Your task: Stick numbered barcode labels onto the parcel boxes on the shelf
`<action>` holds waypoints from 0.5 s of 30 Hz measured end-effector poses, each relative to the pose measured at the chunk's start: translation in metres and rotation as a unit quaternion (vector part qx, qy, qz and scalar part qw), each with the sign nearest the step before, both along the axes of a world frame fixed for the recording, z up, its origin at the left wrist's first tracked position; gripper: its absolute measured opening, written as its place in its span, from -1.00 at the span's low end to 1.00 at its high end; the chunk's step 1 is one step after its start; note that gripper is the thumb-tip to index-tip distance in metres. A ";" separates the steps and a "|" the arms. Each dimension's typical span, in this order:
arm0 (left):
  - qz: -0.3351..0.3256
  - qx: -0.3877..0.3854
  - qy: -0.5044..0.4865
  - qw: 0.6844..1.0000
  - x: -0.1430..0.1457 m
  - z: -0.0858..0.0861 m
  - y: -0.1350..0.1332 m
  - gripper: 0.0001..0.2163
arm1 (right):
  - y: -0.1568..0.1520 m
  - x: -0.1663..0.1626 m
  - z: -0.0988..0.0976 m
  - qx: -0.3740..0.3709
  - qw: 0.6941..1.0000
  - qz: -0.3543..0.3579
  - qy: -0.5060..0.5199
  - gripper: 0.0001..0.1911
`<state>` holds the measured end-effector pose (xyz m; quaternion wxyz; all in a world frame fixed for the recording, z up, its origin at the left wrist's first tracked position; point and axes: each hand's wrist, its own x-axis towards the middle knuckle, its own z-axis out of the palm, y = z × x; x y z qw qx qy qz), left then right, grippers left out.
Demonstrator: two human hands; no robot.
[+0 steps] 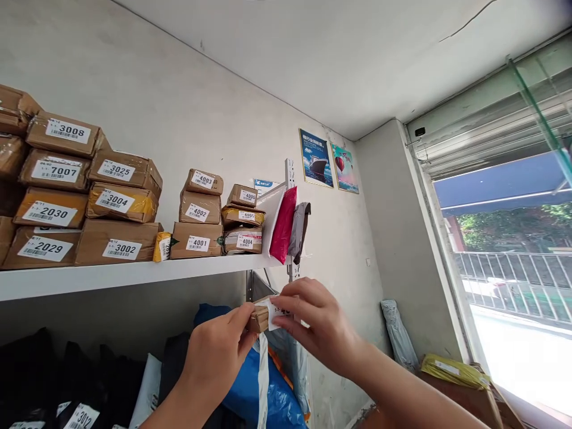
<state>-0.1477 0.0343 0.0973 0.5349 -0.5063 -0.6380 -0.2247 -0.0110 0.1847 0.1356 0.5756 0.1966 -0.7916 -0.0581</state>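
A small brown cardboard parcel [260, 319] is held up just under the white shelf [134, 274]. My left hand [218, 351] grips its left end from below. My right hand [313, 325] pinches a white number label [273, 314] against the parcel's right side. Most of the parcel is hidden behind my fingers. On the shelf above stand brown boxes with number labels, such as 4001 [196, 240] and 4004 [243, 240].
Red [283, 225] and grey [298, 229] soft bags lean at the shelf's right end. Below are black bags [53, 375] and a blue bag [257, 390]. Two posters [328, 162] hang on the wall. A yellow parcel on a box [451, 372] lies by the window at right.
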 end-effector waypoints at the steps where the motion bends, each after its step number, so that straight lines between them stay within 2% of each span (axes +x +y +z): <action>1: -0.010 -0.005 -0.006 1.000 0.001 -0.001 0.000 -0.89 | -0.002 -0.001 0.000 0.023 1.000 0.016 -0.009 -0.79; 4: -0.036 -0.019 -0.024 0.999 0.005 -0.003 -0.002 -0.91 | 0.000 -0.002 0.002 0.068 0.996 0.054 -0.018 -0.76; 7: -0.036 -0.027 -0.034 0.998 0.005 -0.004 -0.005 -0.86 | 0.013 0.000 0.004 0.117 0.990 0.076 -0.025 -0.71; 12: -0.037 -0.032 -0.053 0.997 -0.001 -0.006 -0.010 -0.80 | 0.039 -0.001 0.002 0.150 0.987 0.052 -0.013 -0.62; 15: -0.044 -0.036 -0.074 0.996 -0.003 -0.006 -0.010 -0.82 | 0.042 -0.003 0.000 0.168 0.985 0.039 -0.009 -0.66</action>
